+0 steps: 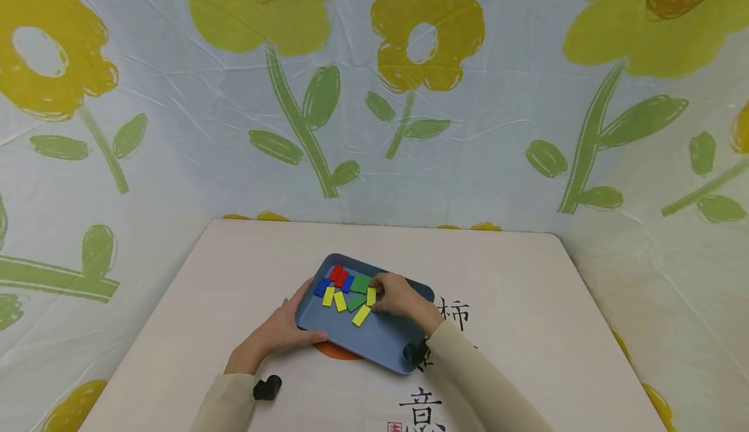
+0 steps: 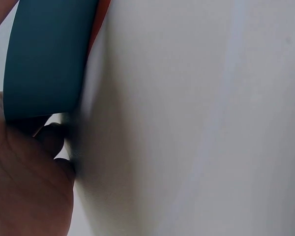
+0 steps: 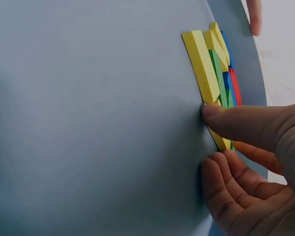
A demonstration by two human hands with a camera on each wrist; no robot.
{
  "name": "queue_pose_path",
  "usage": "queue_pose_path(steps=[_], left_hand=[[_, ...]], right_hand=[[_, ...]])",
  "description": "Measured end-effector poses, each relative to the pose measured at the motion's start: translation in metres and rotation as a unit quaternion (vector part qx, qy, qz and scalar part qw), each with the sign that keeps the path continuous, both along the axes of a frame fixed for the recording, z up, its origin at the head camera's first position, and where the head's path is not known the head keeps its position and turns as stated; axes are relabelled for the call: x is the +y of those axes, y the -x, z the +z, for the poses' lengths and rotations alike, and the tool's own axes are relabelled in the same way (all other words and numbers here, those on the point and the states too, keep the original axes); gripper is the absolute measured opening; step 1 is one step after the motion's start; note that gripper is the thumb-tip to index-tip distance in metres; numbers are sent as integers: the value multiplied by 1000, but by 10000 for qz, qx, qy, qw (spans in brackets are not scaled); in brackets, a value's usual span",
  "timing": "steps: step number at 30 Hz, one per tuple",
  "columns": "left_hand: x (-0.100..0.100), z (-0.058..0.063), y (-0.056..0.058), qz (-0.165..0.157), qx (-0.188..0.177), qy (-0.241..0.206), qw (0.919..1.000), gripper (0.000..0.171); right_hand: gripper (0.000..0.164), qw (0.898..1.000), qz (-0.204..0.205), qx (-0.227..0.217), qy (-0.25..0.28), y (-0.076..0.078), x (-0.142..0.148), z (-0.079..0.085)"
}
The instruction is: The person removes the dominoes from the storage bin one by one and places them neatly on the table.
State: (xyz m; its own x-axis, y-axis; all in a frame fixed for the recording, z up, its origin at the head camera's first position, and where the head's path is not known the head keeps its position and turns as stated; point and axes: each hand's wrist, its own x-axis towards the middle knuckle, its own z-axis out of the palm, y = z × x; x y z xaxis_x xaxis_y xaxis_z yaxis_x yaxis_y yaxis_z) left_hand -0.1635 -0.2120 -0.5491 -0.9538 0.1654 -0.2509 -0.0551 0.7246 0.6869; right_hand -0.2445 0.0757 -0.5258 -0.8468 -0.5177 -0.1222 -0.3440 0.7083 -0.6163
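Note:
A blue-grey tray [image 1: 374, 341] lies tilted on the table, with several small flat blocks in its upper left part. My left hand [image 1: 282, 326] grips the tray's left end, thumb along the near rim; in the left wrist view its fingers reach under the tray corner [image 2: 44, 64]. Over the tray, my right hand [image 1: 404, 297] pinches a yellow block [image 1: 371, 297] between thumb and fingers at the right end of the group. Another yellow block [image 1: 361, 315] lies just nearer, beside a slanted green block [image 1: 355, 303]. In the right wrist view, the thumb [image 3: 246, 123] presses on the pinched block.
Red blocks [image 1: 336, 273], a blue block [image 1: 322, 287] and two more yellow blocks [image 1: 341, 301] sit close together in the tray. Black writing [image 1: 422, 409] marks the pale table [image 1: 497, 276]. A flowered cloth [image 1: 468, 178] stands behind and along the sides.

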Motion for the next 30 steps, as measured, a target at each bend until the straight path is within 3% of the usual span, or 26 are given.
queue_pose_path(steps=[14, 24, 30], left_hand=[[0, -5, 2, 37, 69, -40, 10000, 121], [0, -5, 1, 38, -71, 64, 9999, 123], [1, -1, 2, 46, -102, 49, 9999, 124]], right_hand=[[49, 9981, 160, 603, 10, -5, 1, -4], [48, 9990, 175, 396, 87, -5, 5, -8], [44, 9998, 89, 12, 152, -6, 15, 2]])
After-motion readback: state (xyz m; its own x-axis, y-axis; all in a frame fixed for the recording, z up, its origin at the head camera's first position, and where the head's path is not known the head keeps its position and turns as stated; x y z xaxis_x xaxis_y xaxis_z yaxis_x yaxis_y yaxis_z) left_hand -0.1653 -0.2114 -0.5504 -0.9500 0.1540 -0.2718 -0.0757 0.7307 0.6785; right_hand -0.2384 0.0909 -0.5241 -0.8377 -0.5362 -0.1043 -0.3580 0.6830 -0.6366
